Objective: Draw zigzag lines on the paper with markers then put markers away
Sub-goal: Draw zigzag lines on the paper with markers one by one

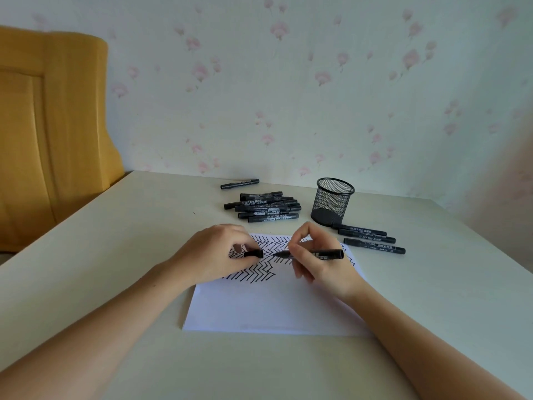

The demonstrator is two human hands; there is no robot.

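Note:
A white sheet of paper (268, 307) lies on the table, its far half filled with black zigzag lines (253, 274). My right hand (317, 264) grips an uncapped black marker (326, 253), held level above the paper with its tip pointing left. My left hand (213, 255) pinches the marker's black cap (254, 253), a short gap away from the tip. A pile of several black markers (264, 207) lies beyond the paper. Three more markers (372, 238) lie at the right. One single marker (240, 183) rests near the wall.
A black mesh pen cup (333, 202) stands upright behind the paper, right of the pile; nothing shows inside it. The cream table (115, 255) meets a floral-papered wall at the back. A yellow wooden panel (49, 134) stands to the left.

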